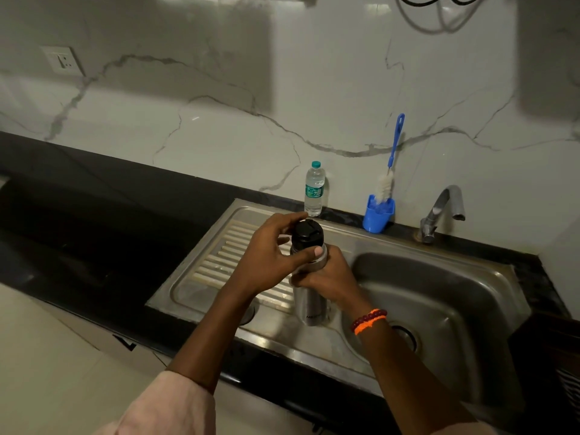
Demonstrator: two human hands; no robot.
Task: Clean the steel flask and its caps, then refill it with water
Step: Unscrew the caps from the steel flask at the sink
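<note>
The steel flask (310, 304) stands upright on the sink's drainboard (216, 262), beside the basin. A black cap (306, 233) sits on its neck. My left hand (270, 257) curls around the cap from the left, thumb across the front of the neck. My right hand (329, 276) wraps the upper body of the flask from the right and hides part of it.
A small plastic water bottle (314, 189) stands at the back of the sink. A blue cup (378, 213) holds a blue-handled bottle brush (390, 164). The tap (441, 211) is behind the steel basin (439, 296). Black countertop (78, 215) spreads to the left.
</note>
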